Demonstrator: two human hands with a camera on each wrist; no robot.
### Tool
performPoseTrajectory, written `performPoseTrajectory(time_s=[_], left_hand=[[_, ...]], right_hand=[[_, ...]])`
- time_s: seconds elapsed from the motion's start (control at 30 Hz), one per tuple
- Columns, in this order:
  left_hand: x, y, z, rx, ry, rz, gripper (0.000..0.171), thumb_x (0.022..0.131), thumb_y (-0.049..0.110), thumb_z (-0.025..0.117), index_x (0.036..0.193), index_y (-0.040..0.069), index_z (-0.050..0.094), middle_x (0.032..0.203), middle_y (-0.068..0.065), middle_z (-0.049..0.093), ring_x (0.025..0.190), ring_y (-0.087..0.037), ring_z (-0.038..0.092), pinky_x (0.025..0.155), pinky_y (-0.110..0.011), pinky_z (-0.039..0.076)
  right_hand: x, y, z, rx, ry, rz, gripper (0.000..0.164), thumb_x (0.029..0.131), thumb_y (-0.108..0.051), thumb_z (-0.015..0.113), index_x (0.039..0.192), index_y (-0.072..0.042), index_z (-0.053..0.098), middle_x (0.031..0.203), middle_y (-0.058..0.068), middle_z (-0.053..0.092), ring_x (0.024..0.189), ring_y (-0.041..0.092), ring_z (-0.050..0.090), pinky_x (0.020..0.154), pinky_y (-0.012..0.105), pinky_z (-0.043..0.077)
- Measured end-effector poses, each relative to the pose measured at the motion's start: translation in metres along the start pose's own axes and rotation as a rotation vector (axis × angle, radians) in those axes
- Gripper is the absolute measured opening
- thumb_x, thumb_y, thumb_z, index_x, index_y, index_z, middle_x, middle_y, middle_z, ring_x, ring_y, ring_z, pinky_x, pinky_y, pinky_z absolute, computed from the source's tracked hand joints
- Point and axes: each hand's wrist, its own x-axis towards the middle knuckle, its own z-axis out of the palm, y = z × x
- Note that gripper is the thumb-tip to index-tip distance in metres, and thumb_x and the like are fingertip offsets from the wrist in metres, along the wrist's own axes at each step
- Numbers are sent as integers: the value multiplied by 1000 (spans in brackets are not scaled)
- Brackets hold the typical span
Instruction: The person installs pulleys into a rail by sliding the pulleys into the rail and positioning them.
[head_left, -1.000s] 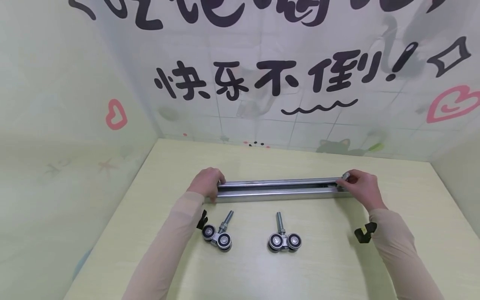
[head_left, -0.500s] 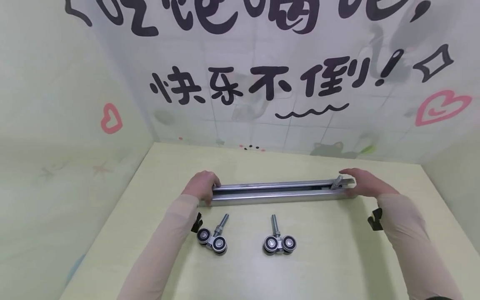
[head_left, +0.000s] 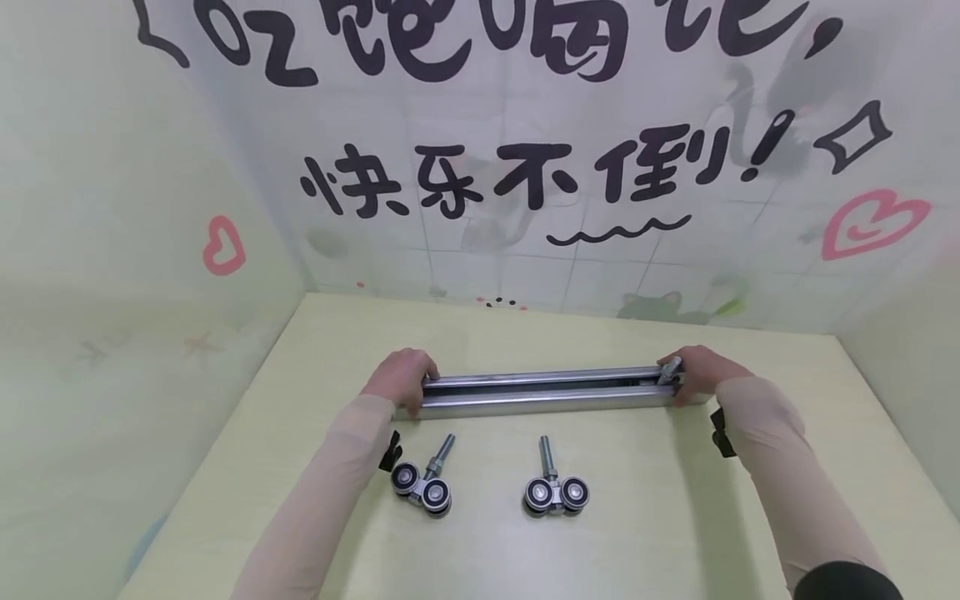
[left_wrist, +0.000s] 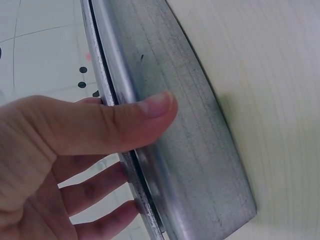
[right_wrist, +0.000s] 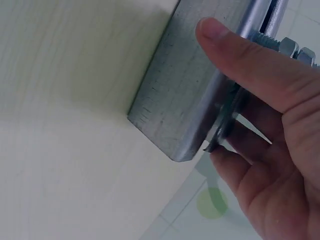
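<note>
A silvery C-shaped metal rail lies across the table, its slot facing up. My left hand grips its left end, thumb on the front face and fingers behind. At the other end my right hand holds the rail the same way, thumb pressed on the metal side. Just beside that hand a threaded bolt with nuts stands tilted out of the slot; what it joins inside is hidden. Two roller trolleys with bolts, one left and one right, lie in front of the rail.
The pale wooden table meets a printed wall covering at the back, with similar side walls left and right. A black strap piece shows at the left wrist and another at the right.
My right hand has let go of the bolt and moved around to grip the rail's right end. The left hand keeps its hold. The head view has shifted slightly.
</note>
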Motion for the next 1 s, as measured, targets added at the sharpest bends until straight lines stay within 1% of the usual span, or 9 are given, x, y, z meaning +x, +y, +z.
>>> performPoseTrajectory(time_s=[0.2, 0.37, 0.53, 0.63, 0.77, 0.9, 1.0], left_hand=[[1, -4, 5, 20, 13, -1, 61, 39, -9, 75, 98, 6, 67, 95, -9, 68, 81, -21, 55, 82, -40, 51], [-1, -5, 8, -2, 6, 8, 61, 39, -9, 74, 98, 6, 67, 95, -10, 68, 80, -21, 55, 81, -40, 51], [-2, -4, 7, -19, 5, 16, 63, 39, -7, 75, 100, 7, 66, 98, -10, 67, 82, -21, 55, 80, -41, 51], [-1, -3, 6, -6, 1, 29, 64, 40, -6, 76, 102, 6, 66, 99, -10, 67, 83, -22, 55, 80, -42, 51], [0, -2, 5, 7, -7, 34, 61, 41, -5, 76, 100, 6, 65, 95, -10, 66, 81, -22, 54, 79, -42, 51], [1, -1, 4, 27, -36, 32, 57, 44, -4, 75, 98, 8, 62, 90, -8, 64, 78, -21, 52, 76, -41, 50], [2, 2, 2, 39, -86, 15, 57, 47, -4, 75, 100, 10, 59, 91, -7, 62, 78, -21, 51, 75, -41, 50]], right_hand=[[1, -1, 0, 37, 9, 8, 67, 53, -12, 80, 114, 3, 57, 116, 33, 54, 105, 44, 47, 89, 56, 42], [0, 0, 0, 51, 15, 22, 66, 50, -9, 80, 112, 3, 58, 114, 32, 56, 103, 43, 48, 89, 56, 42], [0, 0, -2, 66, 20, 47, 69, 48, -9, 81, 111, 3, 58, 114, 31, 56, 103, 43, 48, 90, 55, 43], [0, 2, -2, 70, 28, 55, 69, 47, -10, 81, 111, 4, 58, 114, 31, 56, 102, 43, 49, 89, 55, 43], [0, 3, -1, 84, 35, 53, 68, 47, -8, 81, 110, 4, 58, 114, 30, 58, 101, 42, 50, 89, 55, 43], [-1, 2, -3, 87, 36, 61, 67, 47, -8, 80, 110, 3, 59, 113, 29, 58, 101, 41, 50, 90, 54, 44], [-3, 2, -4, 77, 34, 71, 67, 48, -9, 81, 110, 3, 59, 113, 30, 57, 101, 41, 50, 90, 54, 43]])
